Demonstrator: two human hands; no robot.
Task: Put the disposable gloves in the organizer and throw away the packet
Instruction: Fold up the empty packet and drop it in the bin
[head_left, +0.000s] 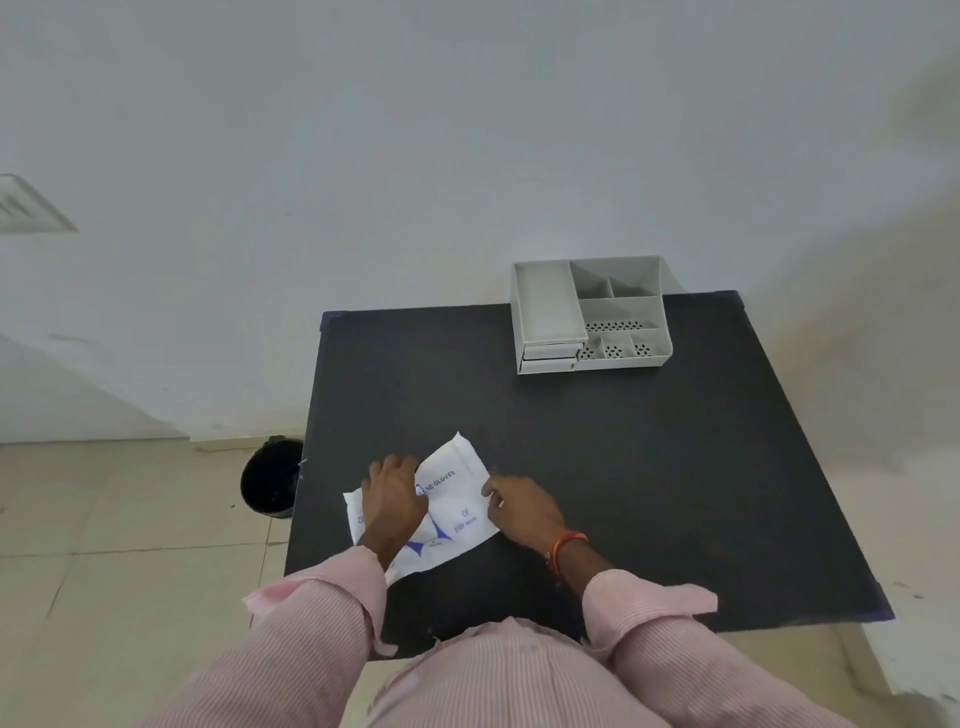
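Observation:
A white packet of disposable gloves (457, 499) with blue print lies flat on the black table (649, 467), near its front left. My left hand (392, 499) rests palm down on the packet's left half, fingers spread over it. My right hand (522, 506) pinches the packet's right edge between thumb and fingers. A grey plastic organizer (550, 312) with a long tray, two small drawers and several open compartments stands at the table's far edge, empty as far as I can see. No loose gloves are visible.
A black waste bin (271, 478) stands on the tiled floor just left of the table, by its left edge. A white wall rises behind the table. Pink sleeves cover both forearms; an orange thread band circles my right wrist.

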